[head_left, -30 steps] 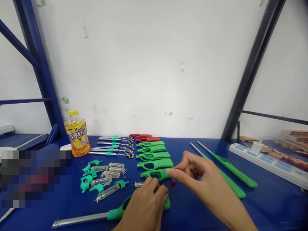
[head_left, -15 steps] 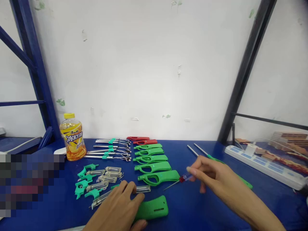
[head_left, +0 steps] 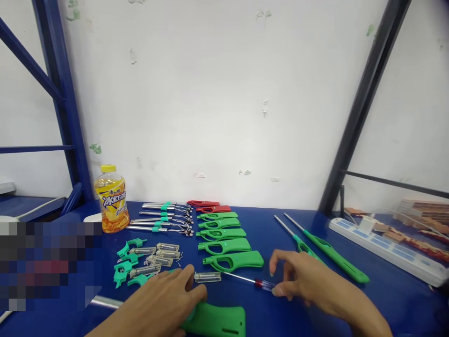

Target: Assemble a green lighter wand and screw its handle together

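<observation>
My left hand is wrapped over a green lighter at the front edge of the view. The lighter's metal tube pokes out to the left under my forearm, and the palm hides its middle. A screwdriver with a red and clear handle lies on the table, its thin shaft pointing left. My right hand is just right of it, fingers curved and spread apart, with the thumb at the handle's end. Behind my left hand are clear fuel tanks and teal trigger pieces.
Green lighter shells and red ones form a column at mid-table. Metal tubes with wires lie left of them. A drink bottle stands at back left. Whole green lighters and a power strip are right.
My right hand has let go of the screwdriver, which now rests on the table a little lower and farther left. The lighter under my left hand has come closer to me.
</observation>
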A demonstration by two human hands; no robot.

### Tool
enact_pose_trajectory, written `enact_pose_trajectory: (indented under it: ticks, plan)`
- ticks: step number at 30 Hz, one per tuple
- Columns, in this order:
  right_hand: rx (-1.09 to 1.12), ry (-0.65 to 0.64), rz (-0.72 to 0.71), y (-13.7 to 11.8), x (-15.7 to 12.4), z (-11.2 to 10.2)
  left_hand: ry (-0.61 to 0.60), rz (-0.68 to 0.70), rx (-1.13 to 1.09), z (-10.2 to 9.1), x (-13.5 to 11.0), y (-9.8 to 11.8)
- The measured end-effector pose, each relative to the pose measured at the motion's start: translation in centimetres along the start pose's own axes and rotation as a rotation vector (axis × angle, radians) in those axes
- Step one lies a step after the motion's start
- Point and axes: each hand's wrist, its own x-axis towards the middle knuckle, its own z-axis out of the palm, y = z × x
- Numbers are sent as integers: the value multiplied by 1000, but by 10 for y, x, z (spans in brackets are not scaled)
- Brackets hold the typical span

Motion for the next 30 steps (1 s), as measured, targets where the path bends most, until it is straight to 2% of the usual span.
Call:
enact_pose_trajectory:
  ticks: [4, 6, 9, 11, 13, 17, 19, 22, 25, 28, 30]
  plan:
    - [-47, 44, -97, -28, -18, -3, -33, -40, 63, -22, 12, 4]
    - [-32, 18, -132, -44, -29, 1, 91, 29, 120, -24, 18, 1]
    - [-18, -69, -137, -61, -39, 10, 451, 196, 140, -16, 24, -5]
    - [-46, -88, -127, -68, -40, 16, 631, 271, 99, -11, 28, -5]
    - [-59, -49, -175, -72, -38, 20, 711, 314, 72, -9, 33, 0]
    - [-79, 46, -370, -71, -33, 23, 763, 338, 57, -11, 42, 11]
    - [-127, 142, -418, -63, -34, 21, 769, 315, 57, -13, 44, 10]
    - [-252, 326, -368, -34, -35, 13, 754, 214, 55, -17, 43, -1]
    - [-465, 479, -161, 7, -32, -1, 727, 123, 40, -20, 43, -14]
    - [-533, 511, -8, 42, -23, -15, 665, 79, 21, -19, 43, -24]
    - [-538, 504, 94, 55, -13, -21, 610, 63, 10, -16, 43, -29]
